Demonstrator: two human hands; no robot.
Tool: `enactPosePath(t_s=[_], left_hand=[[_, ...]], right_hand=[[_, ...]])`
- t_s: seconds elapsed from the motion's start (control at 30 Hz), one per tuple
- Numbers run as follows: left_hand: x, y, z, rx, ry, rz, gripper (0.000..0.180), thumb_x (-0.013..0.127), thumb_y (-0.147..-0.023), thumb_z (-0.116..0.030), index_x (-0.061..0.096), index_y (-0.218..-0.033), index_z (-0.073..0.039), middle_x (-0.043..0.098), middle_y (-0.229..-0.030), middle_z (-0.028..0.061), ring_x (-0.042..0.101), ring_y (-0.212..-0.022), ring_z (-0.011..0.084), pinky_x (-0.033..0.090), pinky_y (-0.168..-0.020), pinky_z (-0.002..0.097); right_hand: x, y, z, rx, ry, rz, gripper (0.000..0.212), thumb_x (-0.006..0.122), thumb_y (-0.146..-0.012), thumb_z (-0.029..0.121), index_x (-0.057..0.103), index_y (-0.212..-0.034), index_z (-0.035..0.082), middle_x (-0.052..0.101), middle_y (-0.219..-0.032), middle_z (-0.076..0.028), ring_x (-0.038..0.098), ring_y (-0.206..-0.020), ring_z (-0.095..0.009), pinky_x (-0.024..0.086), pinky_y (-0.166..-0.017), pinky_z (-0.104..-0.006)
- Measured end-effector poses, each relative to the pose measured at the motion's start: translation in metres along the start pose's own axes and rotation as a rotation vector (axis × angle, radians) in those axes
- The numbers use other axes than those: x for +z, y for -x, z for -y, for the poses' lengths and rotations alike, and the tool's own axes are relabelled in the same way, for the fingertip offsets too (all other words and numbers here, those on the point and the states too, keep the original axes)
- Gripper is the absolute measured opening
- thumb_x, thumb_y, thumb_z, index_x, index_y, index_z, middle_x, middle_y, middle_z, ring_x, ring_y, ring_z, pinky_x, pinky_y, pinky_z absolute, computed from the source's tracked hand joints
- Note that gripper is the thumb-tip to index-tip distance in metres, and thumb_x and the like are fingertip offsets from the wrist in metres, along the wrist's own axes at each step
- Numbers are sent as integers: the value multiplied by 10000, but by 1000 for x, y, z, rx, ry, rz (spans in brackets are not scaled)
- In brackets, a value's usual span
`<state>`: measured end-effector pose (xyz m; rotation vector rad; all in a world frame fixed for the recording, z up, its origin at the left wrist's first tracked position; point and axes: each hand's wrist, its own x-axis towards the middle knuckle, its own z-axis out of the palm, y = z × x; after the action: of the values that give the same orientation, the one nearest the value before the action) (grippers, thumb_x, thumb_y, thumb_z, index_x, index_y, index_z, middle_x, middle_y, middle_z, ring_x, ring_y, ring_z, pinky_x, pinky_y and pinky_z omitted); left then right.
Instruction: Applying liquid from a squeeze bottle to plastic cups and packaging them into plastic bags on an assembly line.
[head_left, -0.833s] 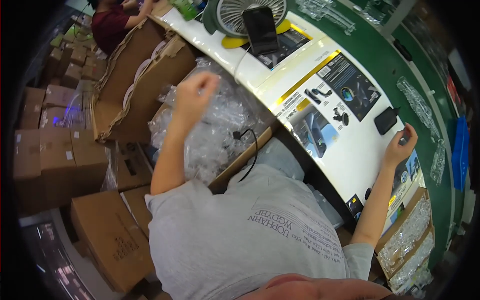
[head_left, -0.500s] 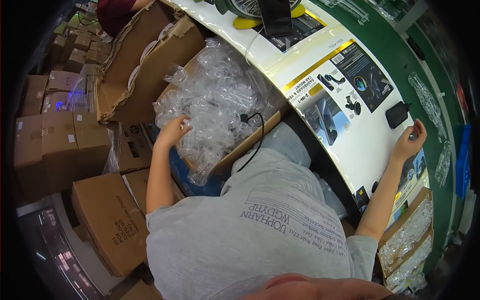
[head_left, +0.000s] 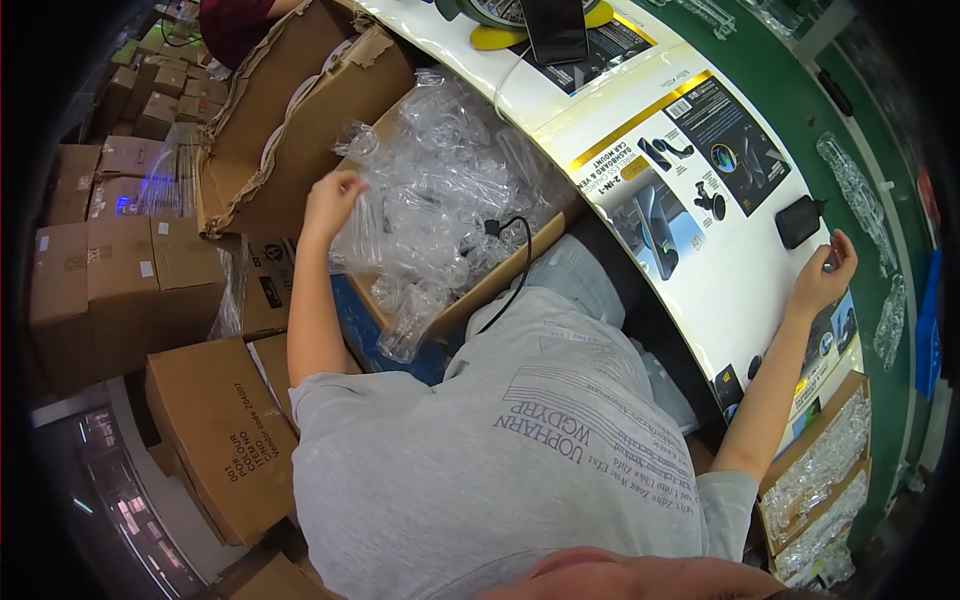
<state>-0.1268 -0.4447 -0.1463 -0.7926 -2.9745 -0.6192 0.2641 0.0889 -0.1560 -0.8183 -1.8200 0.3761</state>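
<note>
Three brown cartons (head_left: pixel 120 280), far left: side by side, taped, with at least two more set behind and above.
One marked carton (head_left: pixel 225 440): lower down, closed, black print on one face.
One dark red sleeve (head_left: pixel 228 28): at the top edge, belonging to a co-worker, cut off by the frame.
One torn carton (head_left: pixel 320 130): tilted, ragged along the upper edges.
One left hand (head_left: pixel 333 205): raised at the left side of the plastic, fingers curled in, thumb near the fingertips; cannot tell whether pinching anything.
Many clear plastic pieces (head_left: pixel 430 180): heaped in one open box (head_left: pixel 512 275), too tangled to count, just right of the left hand.
Two yellow fan feet (head_left: pixel 497 38): on the table, partly cropped.
One black cable (head_left: pixel 527 262): curved over the near rim, plug end on the plastic.
One phone (head_left: pixel 556 30): dark-screened, propped against the fan.
One black device (head_left: pixel 798 222): flat on a white printed sheet (head_left: pixel 715 310), just beyond the right fingertips.
One right hand (head_left: pixel 830 280): low over the sheet, fingers bent toward the thumb; a small dark patch between, cannot tell whether held.
Two clear trays (head_left: pixel 853 190): end to end on the green surface.
One blue object (head_left: pixel 928 320): far right.
</note>
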Motion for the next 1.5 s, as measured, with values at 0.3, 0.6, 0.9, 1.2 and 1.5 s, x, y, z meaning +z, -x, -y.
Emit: enactPosePath(t_s=[0.3,0.6,0.9,1.2,1.5], left_hand=[[12,-23,-31,106,124,-318,191,707,-726,-181,620,-745,-12,564,-767,85,552,-673,214,438,-609,318],[-29,-39,-69,235,781,-540,162,583,-880,-170,540,-839,-19,581,-864,50,559,-836,158,460,-790,267],[-46,35,-106,-104,-155,1035,345,702,-718,-365,627,-830,-47,598,-673,72,577,-670,132,456,-582,306],[18,202,26,-968,680,1078,436,693,-753,-442,672,-865,-22,676,-892,69,504,-523,73,393,-463,220],[-56,89,-44,-376,696,597,134,575,-803,-96,545,-680,-53,543,-653,-19,522,-627,62,389,-587,208]], right_hand=[[1,1,-1,2,-14,-12,240,507,-817,15,553,-1051,-1,597,-1032,-104,584,-913,-179,462,-805,-277],[-2,0,1,35,12,10,245,506,-813,10,552,-1053,5,599,-1045,-98,589,-923,-178,465,-810,-279],[0,2,2,69,-16,53,252,501,-817,13,549,-1064,11,598,-1049,-89,590,-924,-173,468,-801,-276],[0,-1,-9,74,-49,70,253,502,-830,21,549,-1078,16,602,-1049,-83,593,-910,-158,468,-774,-258],[2,1,-8,98,-76,53,249,506,-827,26,560,-1070,23,612,-1028,-75,593,-871,-142,461,-741,-242]])
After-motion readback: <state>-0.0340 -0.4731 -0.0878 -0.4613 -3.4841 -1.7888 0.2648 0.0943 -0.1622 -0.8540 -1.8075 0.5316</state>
